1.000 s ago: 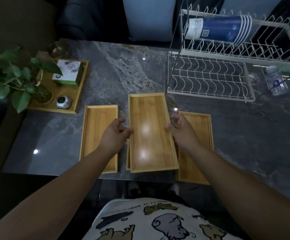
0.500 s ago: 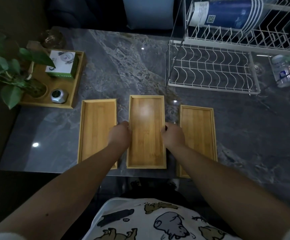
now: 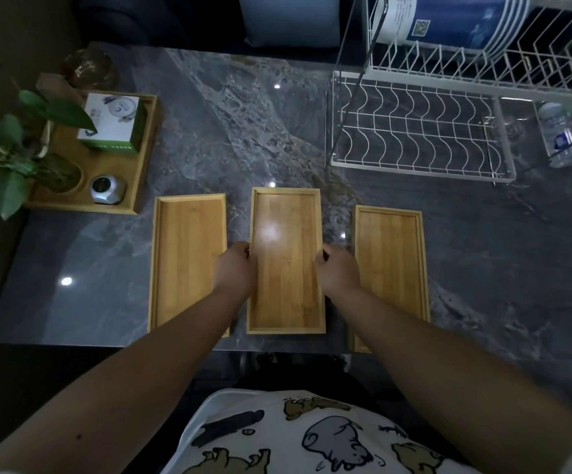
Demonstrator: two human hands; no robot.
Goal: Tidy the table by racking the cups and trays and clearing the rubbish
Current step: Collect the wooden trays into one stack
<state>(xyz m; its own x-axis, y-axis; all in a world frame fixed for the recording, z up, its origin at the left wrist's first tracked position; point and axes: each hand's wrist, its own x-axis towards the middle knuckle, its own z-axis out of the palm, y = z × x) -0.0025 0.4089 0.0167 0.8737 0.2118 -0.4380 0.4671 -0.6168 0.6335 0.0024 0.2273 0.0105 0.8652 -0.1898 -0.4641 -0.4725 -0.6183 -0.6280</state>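
Three bamboo trays lie side by side near the front edge of the dark marble table [image 3: 483,268]. My left hand [image 3: 235,268] grips the left long edge of the middle tray [image 3: 286,275], and my right hand [image 3: 337,270] grips its right long edge. The left tray [image 3: 185,254] and the right tray [image 3: 392,261] lie flat to either side, partly covered by my forearms. A white wire rack [image 3: 418,131] stands at the back right, with a stack of blue paper cups [image 3: 455,18] lying on its upper tier.
At the back left a wooden organiser tray [image 3: 140,172] holds a green-and-white box [image 3: 111,121], a silver gadget [image 3: 106,189] and a leafy plant [image 3: 10,148]. A clear plastic bottle [image 3: 560,135] lies at the far right beside the rack. A glass [image 3: 89,68] stands behind the organiser.
The middle tray, held raised and tilted a second ago, has come down flat between the other two. Both hands closed round its long edges and stay there.
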